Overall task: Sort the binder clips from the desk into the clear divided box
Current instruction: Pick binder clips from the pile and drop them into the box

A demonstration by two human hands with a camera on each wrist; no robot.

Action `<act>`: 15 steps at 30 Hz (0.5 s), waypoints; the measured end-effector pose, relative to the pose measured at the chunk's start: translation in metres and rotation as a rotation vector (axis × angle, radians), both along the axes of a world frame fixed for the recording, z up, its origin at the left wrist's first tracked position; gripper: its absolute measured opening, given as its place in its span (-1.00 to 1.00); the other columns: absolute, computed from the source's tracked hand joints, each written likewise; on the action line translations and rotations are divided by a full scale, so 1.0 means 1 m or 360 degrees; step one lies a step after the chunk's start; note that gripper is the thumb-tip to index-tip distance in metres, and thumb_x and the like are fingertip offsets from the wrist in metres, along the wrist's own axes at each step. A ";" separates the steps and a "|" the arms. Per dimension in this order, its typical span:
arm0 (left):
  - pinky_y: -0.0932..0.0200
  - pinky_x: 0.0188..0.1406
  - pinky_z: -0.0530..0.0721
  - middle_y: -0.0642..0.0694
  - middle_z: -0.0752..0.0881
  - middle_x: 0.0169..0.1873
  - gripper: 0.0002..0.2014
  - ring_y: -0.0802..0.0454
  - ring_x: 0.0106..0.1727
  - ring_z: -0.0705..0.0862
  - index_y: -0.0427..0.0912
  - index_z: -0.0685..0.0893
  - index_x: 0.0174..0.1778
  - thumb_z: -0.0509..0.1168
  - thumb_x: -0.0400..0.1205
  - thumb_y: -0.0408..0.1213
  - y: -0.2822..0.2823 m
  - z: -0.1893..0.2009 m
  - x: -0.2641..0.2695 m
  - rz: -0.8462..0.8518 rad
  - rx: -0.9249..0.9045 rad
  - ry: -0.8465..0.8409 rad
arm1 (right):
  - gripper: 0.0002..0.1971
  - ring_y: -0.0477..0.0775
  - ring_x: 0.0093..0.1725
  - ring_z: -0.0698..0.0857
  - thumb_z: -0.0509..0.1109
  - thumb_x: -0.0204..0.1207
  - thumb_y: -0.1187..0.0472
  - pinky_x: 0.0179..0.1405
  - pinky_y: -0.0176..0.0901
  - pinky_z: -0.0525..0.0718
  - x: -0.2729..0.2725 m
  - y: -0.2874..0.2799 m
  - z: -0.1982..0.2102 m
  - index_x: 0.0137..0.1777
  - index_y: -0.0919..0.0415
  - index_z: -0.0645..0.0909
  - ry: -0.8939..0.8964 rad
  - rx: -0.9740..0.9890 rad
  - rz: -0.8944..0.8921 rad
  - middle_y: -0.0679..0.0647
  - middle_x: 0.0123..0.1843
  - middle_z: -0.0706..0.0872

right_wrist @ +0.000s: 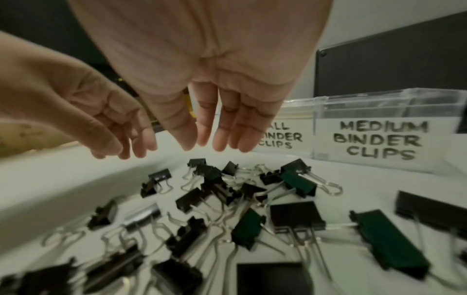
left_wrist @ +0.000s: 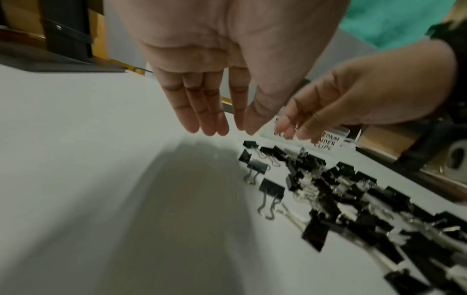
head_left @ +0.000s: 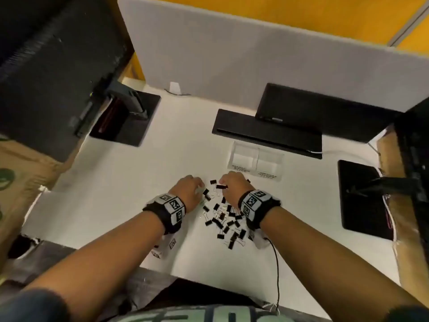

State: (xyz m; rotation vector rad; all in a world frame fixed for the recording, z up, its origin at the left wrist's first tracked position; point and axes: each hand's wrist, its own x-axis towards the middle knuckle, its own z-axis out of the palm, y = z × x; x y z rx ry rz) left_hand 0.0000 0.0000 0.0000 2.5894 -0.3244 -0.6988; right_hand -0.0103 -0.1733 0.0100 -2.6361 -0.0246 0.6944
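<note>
Head view first: both hands are down over the white surface (head_left: 116, 182), hovering at the far end of a scattered heap of black binder clips (head_left: 222, 219). The left hand (head_left: 188, 189) sits at the heap's left edge, the right hand (head_left: 232, 184) at its far right. From up here the fingers are tucked under the knuckles, so whether anything is pinched cannot be told. The heap runs lengthwise from the hands back toward the person. Just beyond the right hand stands the clear divided box (head_left: 256, 160), two compartments side by side, its labels too blurred to read here. A black monitor base (head_left: 267, 131) lies behind the box.

Left wrist view: the left hand (left_wrist: 215, 59) hangs palm down above the surface (left_wrist: 76, 159), fingers (left_wrist: 192, 111) straight and together, gripping nothing. The right hand (left_wrist: 353, 99) reaches in from the right, fingers loosely bent, empty. The binder clips (left_wrist: 316, 189) trail away to the lower right, smeared by blur; the box (left_wrist: 328, 137) is mostly hidden behind the fingers.

Right wrist view: the right hand (right_wrist: 215, 69) is released, fingers (right_wrist: 225, 129) extended downward, nothing in them. The left hand (right_wrist: 88, 109) hangs slack alongside. The clips (right_wrist: 227, 199) lie every which way, wire handles pointing in all directions. The box (right_wrist: 379, 123) reads "MEDIUM BINDER CLIPS" on its right compartment; the left label is partly covered by fingertips.
</note>
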 end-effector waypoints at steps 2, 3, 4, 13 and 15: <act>-0.03 0.23 0.63 -0.13 0.60 0.20 -0.67 -0.11 0.24 0.60 -0.07 0.58 0.29 0.26 0.60 -0.30 -0.007 -0.004 0.003 -0.0038 0.0068 -0.0005 | -0.65 0.15 0.41 0.44 0.25 0.58 0.31 0.35 0.02 0.55 0.008 0.006 -0.006 0.37 0.21 0.52 -0.0072 -0.0116 0.0040 0.14 0.36 0.50; -0.04 0.22 0.64 -0.12 0.59 0.21 -0.66 -0.11 0.25 0.60 -0.06 0.58 0.31 0.26 0.59 -0.32 -0.010 -0.007 0.004 -0.0069 0.0089 -0.0015 | -0.66 0.16 0.41 0.43 0.27 0.58 0.29 0.33 0.03 0.56 0.010 0.008 -0.010 0.36 0.23 0.52 -0.0106 -0.0174 0.0065 0.15 0.35 0.50; -0.05 0.21 0.65 -0.12 0.59 0.21 -0.65 -0.11 0.24 0.59 -0.06 0.57 0.31 0.26 0.59 -0.34 -0.012 -0.007 0.005 -0.0087 0.0105 -0.0027 | -0.67 0.17 0.41 0.43 0.29 0.58 0.25 0.31 0.04 0.57 0.012 0.010 -0.012 0.34 0.25 0.53 -0.0126 -0.0207 0.0065 0.16 0.34 0.50; -0.03 0.03 0.69 -0.15 0.58 0.12 -0.62 -0.15 0.12 0.62 -0.05 0.60 0.34 0.24 0.60 -0.38 -0.015 -0.021 0.005 -0.0266 0.0190 -0.0050 | -0.64 0.18 0.36 0.45 0.36 0.56 0.08 0.30 -0.01 0.49 0.011 0.011 -0.029 0.29 0.25 0.56 -0.0202 -0.0359 0.0216 0.15 0.31 0.57; 0.01 0.01 0.66 -0.15 0.57 0.13 -0.64 -0.14 0.15 0.61 -0.02 0.60 0.34 0.25 0.61 -0.32 -0.015 -0.021 0.006 -0.0316 0.0200 -0.0069 | -0.61 0.17 0.37 0.45 0.39 0.54 0.05 0.31 -0.02 0.48 0.012 0.012 -0.029 0.28 0.24 0.55 -0.0174 -0.0350 0.0149 0.14 0.31 0.57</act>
